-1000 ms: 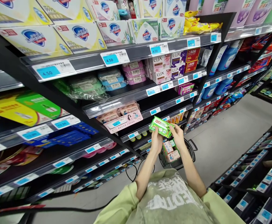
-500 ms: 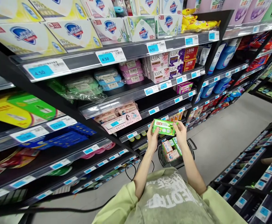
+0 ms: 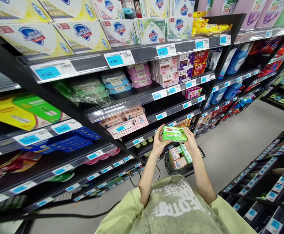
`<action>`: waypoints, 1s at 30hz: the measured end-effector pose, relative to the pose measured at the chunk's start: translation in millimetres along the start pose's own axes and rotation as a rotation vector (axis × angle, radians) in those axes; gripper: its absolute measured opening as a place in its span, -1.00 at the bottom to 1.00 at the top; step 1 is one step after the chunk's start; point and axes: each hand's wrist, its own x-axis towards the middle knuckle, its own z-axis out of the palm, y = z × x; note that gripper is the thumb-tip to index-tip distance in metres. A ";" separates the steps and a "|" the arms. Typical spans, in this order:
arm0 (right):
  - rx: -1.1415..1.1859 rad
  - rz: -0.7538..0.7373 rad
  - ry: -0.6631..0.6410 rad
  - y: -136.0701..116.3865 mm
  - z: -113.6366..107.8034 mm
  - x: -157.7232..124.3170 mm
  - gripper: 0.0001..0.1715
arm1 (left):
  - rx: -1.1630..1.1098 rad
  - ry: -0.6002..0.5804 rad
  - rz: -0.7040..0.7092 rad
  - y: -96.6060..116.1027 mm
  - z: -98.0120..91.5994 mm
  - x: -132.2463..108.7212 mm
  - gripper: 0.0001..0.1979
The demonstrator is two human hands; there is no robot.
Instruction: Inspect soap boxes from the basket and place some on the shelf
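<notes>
Between my two hands I hold a green and white packet of soap [image 3: 174, 134], its printed front turned up toward me. My left hand [image 3: 158, 142] grips its left end, with the thumb along the lower edge. At the right end my right hand [image 3: 190, 140] is closed on it, the fingers partly hidden behind the packet. Below it on the floor stands a dark shopping basket [image 3: 168, 165], which holds several green and pink soap packets [image 3: 180, 162].
A tall shelf with price labels [image 3: 119, 59] runs along the left, carrying boxed soaps [image 3: 83, 35], wrapped bars [image 3: 116, 83] and blue bottles [image 3: 238, 60]. Another shelf [image 3: 266, 182] borders the aisle floor [image 3: 220, 143] at the right. A black cable [image 3: 78, 215] crosses the lower left.
The soap packet has shifted slightly right and down, and its front has tipped so that a lower side face shows. Both hands have moved along with it and keep hold.
</notes>
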 end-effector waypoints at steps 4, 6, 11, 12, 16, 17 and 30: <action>-0.015 -0.022 -0.089 2.8 -1.2 -3.3 -0.14 | 0.055 0.184 -0.087 2.7 6.7 2.8 -0.38; -0.003 -0.009 0.021 6.6 1.8 -1.9 -0.27 | 0.045 0.172 -0.157 5.6 8.9 3.3 -0.49; 0.029 0.039 0.094 10.7 6.7 1.1 -0.37 | 0.028 0.123 -0.218 9.3 7.8 2.0 -0.52; 0.025 0.043 0.092 10.5 6.5 1.0 -0.36 | 0.030 0.126 -0.220 9.1 7.2 1.7 -0.52; -0.022 0.039 0.053 9.8 0.8 -0.1 -0.28 | 0.059 0.110 -0.221 8.2 4.1 1.6 -0.50; -0.044 0.025 0.025 10.0 -2.0 -0.7 -0.23 | 0.087 0.093 -0.213 8.1 2.5 1.7 -0.47; -0.390 -0.060 -0.153 90.9 -64.7 -19.6 -0.20 | 0.514 -0.214 -0.214 -51.7 -48.3 -21.7 -0.31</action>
